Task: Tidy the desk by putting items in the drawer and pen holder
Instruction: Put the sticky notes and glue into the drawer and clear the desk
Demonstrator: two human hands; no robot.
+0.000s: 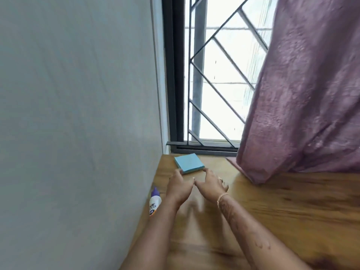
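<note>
Reaching toward twelve o'clock, we see the glue bottle [155, 202] lying at nine o'clock by the wall, beside our left hand [178, 187]. That hand's fingers touch the blue sticky-note pad's [189, 163] near left corner; the right hand [211, 182] meets its near right corner, fingers loosely spread on the tabletop [282, 211]. A pink curtain [302, 104] hangs at two o'clock.

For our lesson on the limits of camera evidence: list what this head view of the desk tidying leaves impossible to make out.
- Drawer and pen holder: neither appears in the head view.
- Glue bottle: label blurred, partly cut by the desk edge.
- Grip: left hand and right hand reach the notepad corners; motion blur hides whether fingers hold it.
- Desk corner under the curtain: covered.
- Outside the window: overexposed.
</note>
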